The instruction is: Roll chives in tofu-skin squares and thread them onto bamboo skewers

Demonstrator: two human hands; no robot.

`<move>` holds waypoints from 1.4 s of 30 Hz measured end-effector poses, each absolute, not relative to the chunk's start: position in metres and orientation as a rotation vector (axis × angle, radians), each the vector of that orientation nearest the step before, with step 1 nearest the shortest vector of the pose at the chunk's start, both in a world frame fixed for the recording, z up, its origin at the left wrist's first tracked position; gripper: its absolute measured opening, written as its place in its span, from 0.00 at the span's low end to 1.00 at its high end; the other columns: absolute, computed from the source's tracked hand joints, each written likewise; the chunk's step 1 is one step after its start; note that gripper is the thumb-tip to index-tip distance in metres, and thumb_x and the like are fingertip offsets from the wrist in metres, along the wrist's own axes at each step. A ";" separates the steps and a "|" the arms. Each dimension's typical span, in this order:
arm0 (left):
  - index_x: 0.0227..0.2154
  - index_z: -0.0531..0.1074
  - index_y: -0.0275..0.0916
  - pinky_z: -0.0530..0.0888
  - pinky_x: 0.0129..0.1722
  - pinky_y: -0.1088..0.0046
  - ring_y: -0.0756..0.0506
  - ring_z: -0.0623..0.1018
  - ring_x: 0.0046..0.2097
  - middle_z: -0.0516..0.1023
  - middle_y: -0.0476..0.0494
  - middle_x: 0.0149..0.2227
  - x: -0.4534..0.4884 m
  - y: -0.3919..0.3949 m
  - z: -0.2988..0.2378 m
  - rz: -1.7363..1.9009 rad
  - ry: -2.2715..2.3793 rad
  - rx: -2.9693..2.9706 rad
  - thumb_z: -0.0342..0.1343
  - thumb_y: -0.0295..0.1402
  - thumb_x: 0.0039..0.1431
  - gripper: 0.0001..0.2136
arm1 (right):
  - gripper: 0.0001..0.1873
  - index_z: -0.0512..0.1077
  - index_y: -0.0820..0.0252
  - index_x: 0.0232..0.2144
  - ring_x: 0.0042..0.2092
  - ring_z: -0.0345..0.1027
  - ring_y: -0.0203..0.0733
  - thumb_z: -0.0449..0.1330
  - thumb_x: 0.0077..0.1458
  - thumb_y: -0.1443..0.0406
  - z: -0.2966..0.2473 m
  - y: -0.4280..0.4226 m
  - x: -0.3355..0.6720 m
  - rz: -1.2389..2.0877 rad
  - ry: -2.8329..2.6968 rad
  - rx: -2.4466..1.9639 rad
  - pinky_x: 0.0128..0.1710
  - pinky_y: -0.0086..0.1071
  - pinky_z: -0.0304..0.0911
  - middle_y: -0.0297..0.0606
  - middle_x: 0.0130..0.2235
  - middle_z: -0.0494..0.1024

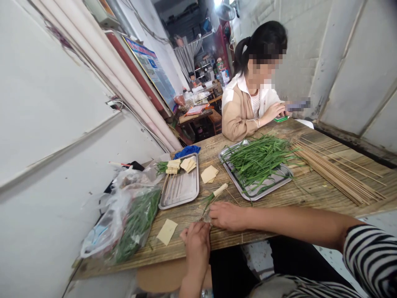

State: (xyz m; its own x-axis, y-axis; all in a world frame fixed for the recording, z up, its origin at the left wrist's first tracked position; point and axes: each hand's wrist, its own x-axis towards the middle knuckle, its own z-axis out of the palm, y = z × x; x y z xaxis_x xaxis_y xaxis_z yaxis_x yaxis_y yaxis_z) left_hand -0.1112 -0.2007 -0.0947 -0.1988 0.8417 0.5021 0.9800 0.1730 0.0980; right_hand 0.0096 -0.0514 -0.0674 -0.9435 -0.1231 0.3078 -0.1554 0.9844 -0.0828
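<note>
Close together at the table's near edge, my left hand [197, 239] and my right hand [228, 216] both have curled fingers. Whatever lies between the fingertips is hidden. Just beyond them is a pale tofu-skin roll [221, 190] with green chives [208, 200] sticking out of one end. A square tofu-skin sheet [167, 231] lies left of my left hand, and a few more sheets [209, 174] lie farther back. The left metal tray [181, 194] carries finished-looking rolls [173, 166], skewers and sheets. Loose chives [257, 159] are heaped on the right metal tray [273, 184].
A bundle of thin wooden skewers [338, 171] spreads across the table's right side. Plastic bags [133, 221] with greens sit at the left by the wall. A blue cloth or bag [187, 151] is behind the left tray. Across the table a person [238, 107] holds a phone.
</note>
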 end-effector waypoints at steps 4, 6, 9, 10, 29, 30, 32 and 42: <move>0.33 0.77 0.44 0.55 0.38 0.64 0.45 0.72 0.38 0.79 0.46 0.36 -0.108 -0.199 -0.091 -0.456 -2.160 -1.737 0.49 0.26 0.59 0.11 | 0.11 0.71 0.64 0.32 0.38 0.62 0.41 0.50 0.61 0.66 -0.074 -0.056 0.012 0.170 -2.820 0.139 0.40 0.35 0.58 0.42 0.37 0.72; 0.37 0.76 0.44 0.56 0.38 0.64 0.45 0.72 0.39 0.79 0.45 0.38 -0.108 -0.200 -0.096 -0.424 -2.142 -1.694 0.48 0.25 0.60 0.11 | 0.10 0.71 0.64 0.30 0.40 0.62 0.42 0.52 0.59 0.67 -0.073 -0.055 0.007 0.148 -2.857 0.180 0.41 0.36 0.57 0.41 0.36 0.72; 0.40 0.75 0.43 0.56 0.40 0.64 0.45 0.73 0.39 0.79 0.45 0.38 -0.110 -0.201 -0.104 -0.480 -2.038 -1.672 0.48 0.28 0.62 0.11 | 0.10 0.71 0.64 0.26 0.42 0.62 0.43 0.54 0.58 0.67 -0.066 -0.050 0.001 0.124 -2.900 0.277 0.42 0.36 0.57 0.41 0.35 0.72; 0.40 0.75 0.43 0.57 0.40 0.65 0.46 0.73 0.39 0.79 0.45 0.38 -0.111 -0.201 -0.105 -0.507 -2.006 -1.684 0.48 0.30 0.62 0.11 | 0.10 0.72 0.64 0.26 0.42 0.62 0.43 0.54 0.58 0.67 -0.063 -0.049 0.001 0.129 -2.909 0.288 0.43 0.36 0.57 0.41 0.35 0.72; 0.35 0.74 0.38 0.70 0.36 0.68 0.45 0.74 0.34 0.77 0.43 0.32 -0.117 -0.198 -0.086 -0.558 -2.075 -1.917 0.44 0.29 0.62 0.12 | 0.13 0.71 0.73 0.36 0.35 0.71 0.44 0.48 0.53 0.78 -0.049 -0.058 0.054 0.153 -3.018 -0.990 0.29 0.31 0.64 0.53 0.35 0.74; 0.35 0.74 0.37 0.71 0.36 0.68 0.45 0.74 0.34 0.78 0.42 0.32 -0.123 -0.203 -0.089 -0.583 -2.065 -1.888 0.44 0.29 0.62 0.12 | 0.13 0.71 0.72 0.36 0.34 0.71 0.44 0.49 0.53 0.78 -0.052 -0.059 0.059 0.152 -3.012 -0.969 0.29 0.31 0.64 0.52 0.35 0.74; 0.34 0.75 0.37 0.71 0.37 0.68 0.44 0.76 0.35 0.78 0.41 0.32 -0.141 -0.214 -0.092 -0.615 -2.087 -1.811 0.46 0.31 0.61 0.11 | 0.12 0.71 0.71 0.36 0.33 0.70 0.43 0.49 0.52 0.79 -0.059 -0.063 0.073 0.151 -2.979 -0.915 0.28 0.31 0.63 0.50 0.35 0.73; 0.34 0.78 0.38 0.70 0.32 0.73 0.46 0.77 0.31 0.81 0.44 0.32 -0.153 -0.170 -0.071 -0.819 -2.684 -1.569 0.50 0.37 0.55 0.13 | 0.16 0.66 0.67 0.45 0.31 0.64 0.38 0.49 0.53 0.76 -0.087 -0.075 0.118 0.172 -2.750 -0.565 0.28 0.32 0.57 0.41 0.37 0.70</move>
